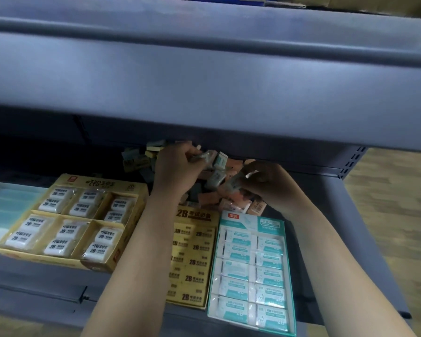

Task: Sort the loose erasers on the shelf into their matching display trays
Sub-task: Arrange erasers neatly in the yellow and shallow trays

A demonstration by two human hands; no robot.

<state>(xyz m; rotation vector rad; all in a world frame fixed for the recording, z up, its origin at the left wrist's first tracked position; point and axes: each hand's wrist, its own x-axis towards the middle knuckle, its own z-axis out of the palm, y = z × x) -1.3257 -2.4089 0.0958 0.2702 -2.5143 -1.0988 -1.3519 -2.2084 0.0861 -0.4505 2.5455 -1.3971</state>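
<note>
A heap of loose erasers [141,158] in yellow, grey, pink and teal-white wrappers lies at the back of the shelf. My left hand [178,166] reaches into the heap and grips a wrapped eraser [202,155]. My right hand [270,183] pinches another wrapped eraser [233,183] over the pink ones. In front stand three display trays: a yellow tray [66,181] with large white 2B erasers, a yellow tray [192,215] of flat 2B erasers partly hidden by my left forearm, and a teal-white tray [253,221] of teal-labelled erasers.
The grey upper shelf [204,81] overhangs the heap and hides its far part. A pale teal box [7,205] sits at the left. A shelf upright [353,159] stands at the right, wooden floor [399,203] beyond it.
</note>
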